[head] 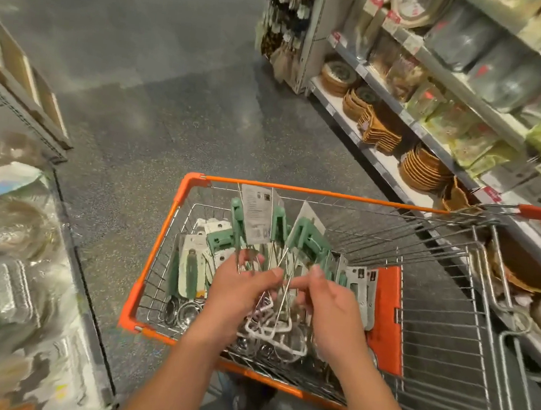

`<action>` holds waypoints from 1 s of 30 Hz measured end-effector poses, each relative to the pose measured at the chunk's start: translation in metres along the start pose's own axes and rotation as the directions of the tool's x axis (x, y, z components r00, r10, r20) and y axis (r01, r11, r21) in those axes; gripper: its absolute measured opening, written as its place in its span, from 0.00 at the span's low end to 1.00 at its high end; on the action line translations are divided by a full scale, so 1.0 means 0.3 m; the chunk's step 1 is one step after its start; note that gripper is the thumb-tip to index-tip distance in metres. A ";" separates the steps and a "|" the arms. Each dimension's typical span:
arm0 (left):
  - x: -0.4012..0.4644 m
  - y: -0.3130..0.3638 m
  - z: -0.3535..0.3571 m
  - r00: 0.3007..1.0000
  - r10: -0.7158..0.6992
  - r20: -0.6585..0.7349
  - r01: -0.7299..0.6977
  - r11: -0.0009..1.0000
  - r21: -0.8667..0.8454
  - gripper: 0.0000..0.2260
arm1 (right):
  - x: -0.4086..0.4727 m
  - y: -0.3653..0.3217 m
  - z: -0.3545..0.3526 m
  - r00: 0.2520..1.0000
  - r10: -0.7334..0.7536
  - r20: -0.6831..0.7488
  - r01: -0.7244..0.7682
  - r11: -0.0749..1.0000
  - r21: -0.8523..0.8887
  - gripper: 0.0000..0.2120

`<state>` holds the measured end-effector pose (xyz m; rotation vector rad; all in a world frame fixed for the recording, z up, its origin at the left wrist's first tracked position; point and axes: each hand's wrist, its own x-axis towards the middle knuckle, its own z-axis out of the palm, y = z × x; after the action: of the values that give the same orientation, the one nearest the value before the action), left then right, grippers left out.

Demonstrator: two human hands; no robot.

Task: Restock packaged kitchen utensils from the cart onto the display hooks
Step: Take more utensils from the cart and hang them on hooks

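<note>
Gathering stock: left hand [238, 287] and right hand [329, 296] each pinching green-handled utensils [305, 238] over the cart [297, 189], hooks come next I guess.

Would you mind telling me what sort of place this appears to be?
Most likely a homeware shop aisle: tiered shelves with red price tags hold stacked woven baskets, and an orange-rimmed wire cart carries carded green-handled utensils.
</note>
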<state>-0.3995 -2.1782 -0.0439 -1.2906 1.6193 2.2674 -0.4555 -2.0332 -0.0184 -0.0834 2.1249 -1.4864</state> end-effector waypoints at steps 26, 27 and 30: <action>-0.652 -0.419 0.094 0.487 -0.063 -0.871 -0.445 0.840 -0.309 0.18 | -0.235 0.062 0.041 0.632 0.054 0.773 -0.015 0.998 -0.057 0.16; -0.702 -0.435 0.086 0.441 -0.058 -0.896 -0.468 0.837 -0.284 0.17 | -0.275 0.058 0.061 0.597 0.042 0.801 0.007 0.998 -0.057 0.16; -0.855 -0.485 0.077 0.334 -0.078 -0.939 -0.525 0.812 -0.254 0.17 | -0.407 0.053 0.112 0.468 0.001 0.883 0.089 0.995 -0.048 0.17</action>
<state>-0.1757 -1.9950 0.0179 -3.1882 1.3706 2.2945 -0.3320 -2.0133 0.0072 -0.7869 1.2844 -0.9850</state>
